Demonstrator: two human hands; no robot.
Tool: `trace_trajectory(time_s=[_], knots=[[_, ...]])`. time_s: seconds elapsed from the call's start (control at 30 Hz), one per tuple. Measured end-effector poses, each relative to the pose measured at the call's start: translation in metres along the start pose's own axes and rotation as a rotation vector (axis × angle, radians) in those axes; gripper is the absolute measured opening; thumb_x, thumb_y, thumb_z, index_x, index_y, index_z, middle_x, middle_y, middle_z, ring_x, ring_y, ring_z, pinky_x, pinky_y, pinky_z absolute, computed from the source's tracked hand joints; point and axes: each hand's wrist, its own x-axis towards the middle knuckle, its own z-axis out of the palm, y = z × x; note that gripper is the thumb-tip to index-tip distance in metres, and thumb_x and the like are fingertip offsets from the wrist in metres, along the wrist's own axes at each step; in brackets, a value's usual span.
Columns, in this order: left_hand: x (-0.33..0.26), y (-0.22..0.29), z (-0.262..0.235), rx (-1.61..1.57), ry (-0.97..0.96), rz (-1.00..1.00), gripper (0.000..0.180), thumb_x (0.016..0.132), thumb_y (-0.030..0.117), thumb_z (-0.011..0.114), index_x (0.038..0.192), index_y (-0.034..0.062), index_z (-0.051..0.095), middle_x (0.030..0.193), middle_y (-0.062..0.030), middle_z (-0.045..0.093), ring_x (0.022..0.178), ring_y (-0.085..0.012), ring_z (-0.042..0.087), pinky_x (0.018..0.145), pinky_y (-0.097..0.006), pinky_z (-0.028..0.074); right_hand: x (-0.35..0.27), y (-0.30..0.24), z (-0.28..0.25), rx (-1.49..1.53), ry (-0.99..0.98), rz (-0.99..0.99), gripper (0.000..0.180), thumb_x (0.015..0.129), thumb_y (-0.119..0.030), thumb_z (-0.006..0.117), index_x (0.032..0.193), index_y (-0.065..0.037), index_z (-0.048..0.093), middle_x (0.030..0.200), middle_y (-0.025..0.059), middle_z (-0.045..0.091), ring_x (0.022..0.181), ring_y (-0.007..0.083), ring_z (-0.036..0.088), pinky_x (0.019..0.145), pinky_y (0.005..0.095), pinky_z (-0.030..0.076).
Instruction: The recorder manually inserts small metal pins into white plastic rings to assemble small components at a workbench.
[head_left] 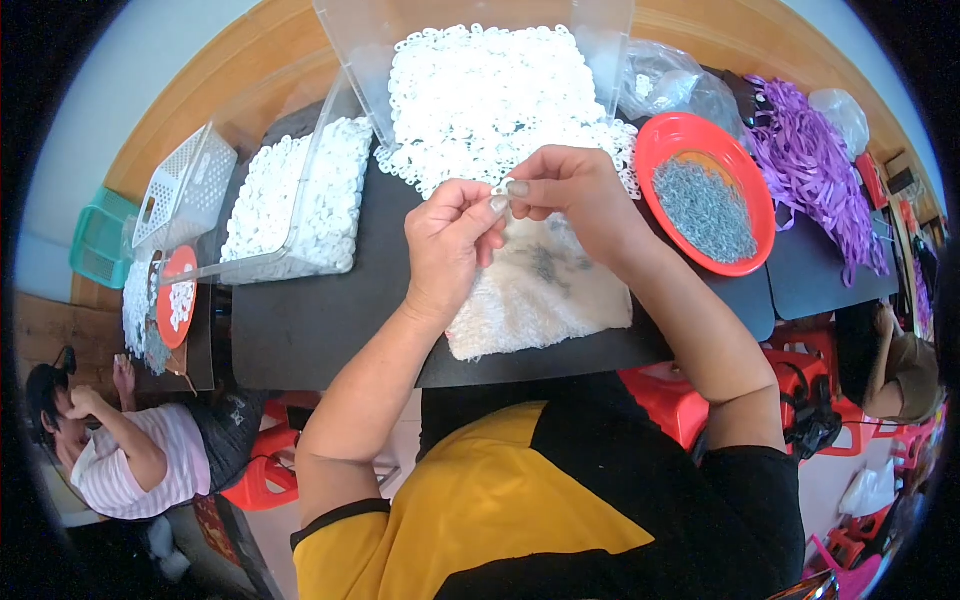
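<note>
My left hand [447, 232] and my right hand [582, 195] meet above a cream cloth [540, 305], fingertips pinched together. Between them is a small white plastic piece with a hole [502, 187], mostly covered by the fingers. Whether a metal part is in it too, I cannot make out. Just beyond the hands, a heap of similar white plastic pieces [480, 85] spills from a clear bin lying open toward me. To the right, a red bowl [652, 145] holds many small grey metal parts [705, 210].
A second clear bin [300, 215] of white pieces stands at left, near a white basket [185, 190] and a green basket [100, 235]. Purple straps [815, 170] are piled at far right beside plastic bags [665, 85]. A person [150, 450] sits at left; another [890, 370] at right.
</note>
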Motion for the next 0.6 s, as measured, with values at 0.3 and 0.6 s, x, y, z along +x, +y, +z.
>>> trace_trajectory(time_s=[0.3, 0.6], knots=[[0.003, 0.005, 0.001, -0.092, -0.106, 0.090, 0.024, 0.081, -0.005, 0.067, 0.104, -0.0058, 0.061, 0.083, -0.0098, 0.064, 0.064, -0.0114, 0.058, 0.050, -0.021, 0.044, 0.000, -0.005, -0.011, 0.086, -0.115, 0.084, 0.009, 0.083, -0.008, 0.066, 0.087, 0.001, 0.066, 0.075, 0.0062, 0.065, 0.065, 0.0117, 0.059, 0.062, 0.0229, 0.044], [-0.001, 0.007, 0.001, 0.064, -0.216, 0.151, 0.032, 0.077, -0.007, 0.071, 0.108, -0.0053, 0.061, 0.086, -0.0118, 0.068, 0.070, -0.0114, 0.062, 0.052, -0.020, 0.045, 0.000, -0.008, -0.014, 0.097, -0.221, 0.135, 0.015, 0.085, -0.015, 0.067, 0.078, -0.002, 0.064, 0.065, 0.0052, 0.062, 0.059, 0.0117, 0.058, 0.055, 0.0230, 0.042]])
